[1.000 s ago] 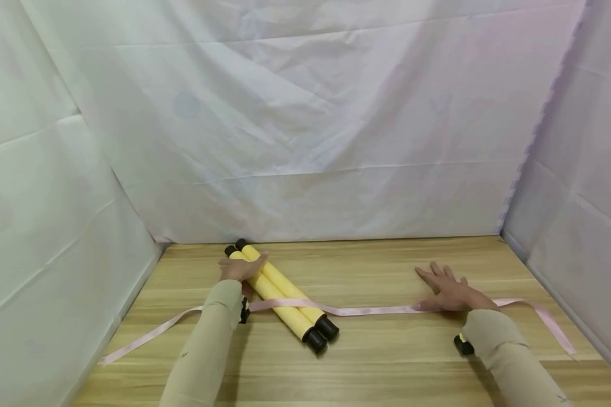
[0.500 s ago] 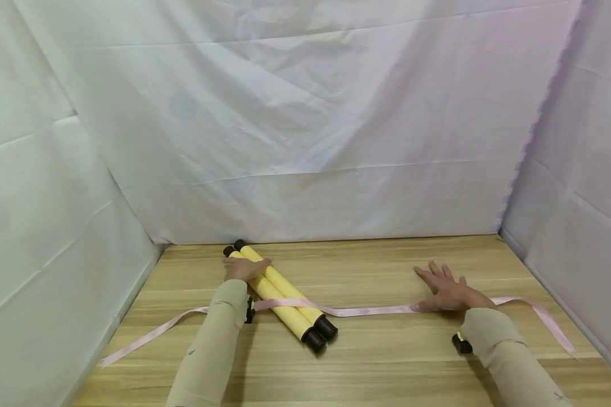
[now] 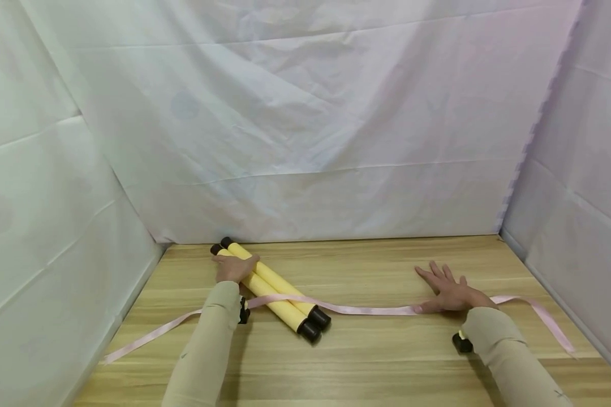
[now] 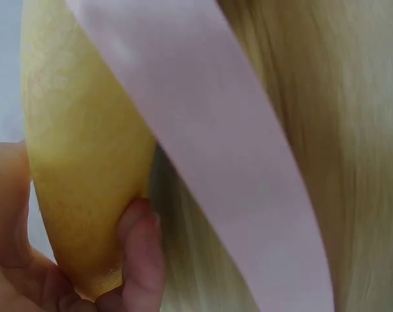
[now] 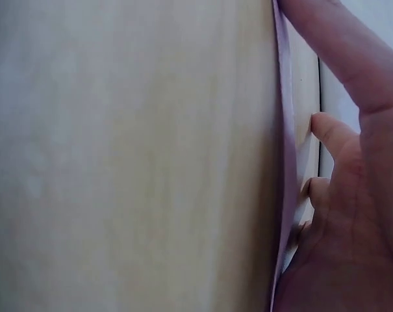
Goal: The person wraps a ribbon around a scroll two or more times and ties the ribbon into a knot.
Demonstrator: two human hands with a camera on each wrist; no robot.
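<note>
Two yellow rolls with black end caps [image 3: 272, 280] lie side by side, slanting across the left half of the table. My left hand [image 3: 236, 268] grips them near their far ends; in the left wrist view its fingers curl round a yellow roll [image 4: 86, 123]. A long pink ribbon [image 3: 369, 310] runs left to right over both rolls, and it passes beneath the left wrist. My right hand [image 3: 450, 295] rests on the table with fingers spread. Its thumb presses the ribbon, which appears edge-on beside the palm in the right wrist view.
The wooden table [image 3: 377, 362] is enclosed by a white cloth at the back [image 3: 310, 141] and on both sides. The rolls' far caps are close to the back cloth. Ribbon ends trail out toward the left and right table edges.
My left hand has shifted the two rolls a little to the left and away from me, the ribbon over them shifting slightly too. My right hand has stayed in place.
</note>
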